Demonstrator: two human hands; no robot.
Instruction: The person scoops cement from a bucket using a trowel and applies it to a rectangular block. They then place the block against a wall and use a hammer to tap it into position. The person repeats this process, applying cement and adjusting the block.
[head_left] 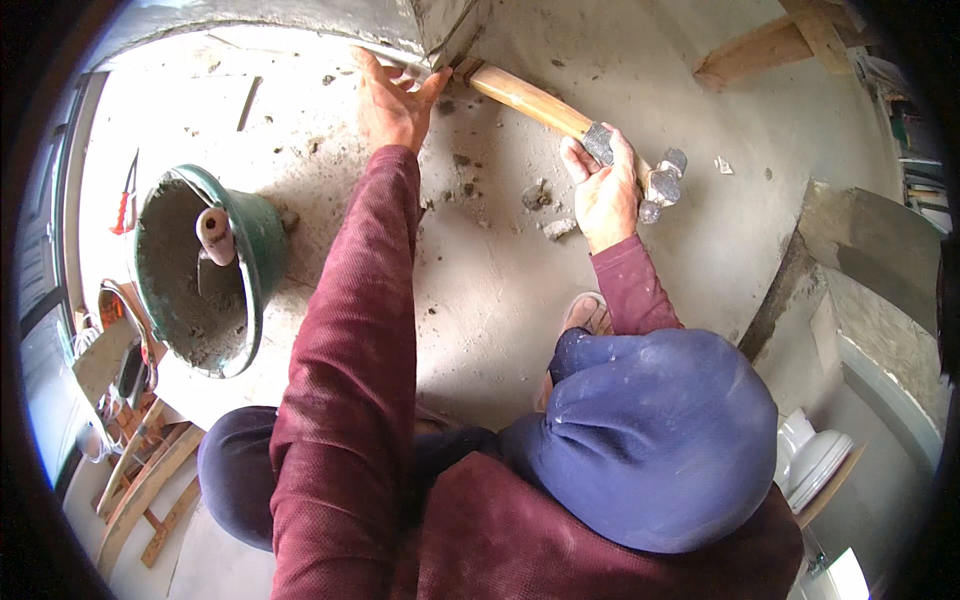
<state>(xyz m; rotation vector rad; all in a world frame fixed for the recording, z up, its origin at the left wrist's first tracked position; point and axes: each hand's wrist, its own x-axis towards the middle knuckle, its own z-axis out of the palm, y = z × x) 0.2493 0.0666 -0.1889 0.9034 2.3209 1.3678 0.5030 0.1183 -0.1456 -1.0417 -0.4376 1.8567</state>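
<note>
My right hand (607, 205) is closed round a hammer (535, 102) close to its metal head. The wooden handle points away from me to the left, its end at the foot of a wall corner (445, 40). Beside that end, my left hand (392, 112) reaches to the wall's base, fingers and thumb spread. Its fingertips are at a pale edge along the wall; whether they press on it I cannot tell. To the left stands a green bucket (258, 270) with grey mortar (175, 265) inside. A trowel (214, 237) rests in the mortar, handle up.
Crumbs of mortar (537, 194) and a broken chunk (559, 229) lie on the dusty floor (480, 330). A red-handled tool (124, 210) lies beyond the bucket. Wooden pieces (150, 480) are at lower left, a timber piece (760, 50) at upper right, and a white fixture (815, 465) at lower right.
</note>
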